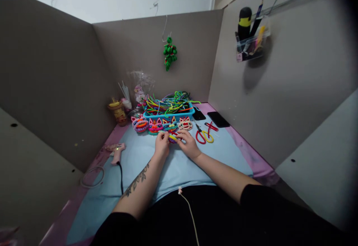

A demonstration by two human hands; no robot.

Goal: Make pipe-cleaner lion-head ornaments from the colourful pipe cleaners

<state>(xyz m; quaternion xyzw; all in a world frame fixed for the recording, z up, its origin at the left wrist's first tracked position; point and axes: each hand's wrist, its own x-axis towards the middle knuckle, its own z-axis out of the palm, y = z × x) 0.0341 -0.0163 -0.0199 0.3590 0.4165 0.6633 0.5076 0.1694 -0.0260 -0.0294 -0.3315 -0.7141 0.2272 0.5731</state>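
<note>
Between my two hands is a small pipe-cleaner piece [172, 138] in yellow, purple and red, partly hidden by my fingers. My left hand [162, 143] pinches its left side. On its right side the fingers of my right hand [188, 143] are bent around it. Just beyond stand several fuzzy pipe-cleaner animal heads: a purple and orange one [140, 124], a pink one [155, 126], a teal one [169, 124] and a cream one [185, 123]. Behind them a blue basket [167, 118] holds many loose coloured pipe cleaners [170, 104].
Scissors [204, 134] with red and yellow handles lie at right, near red pipe-cleaner pieces [212, 126] and a black phone [218, 119]. A pink glue gun [118, 153] with its cord lies left. Grey partitions [156, 52] enclose the desk; a pen holder [250, 48] hangs at right.
</note>
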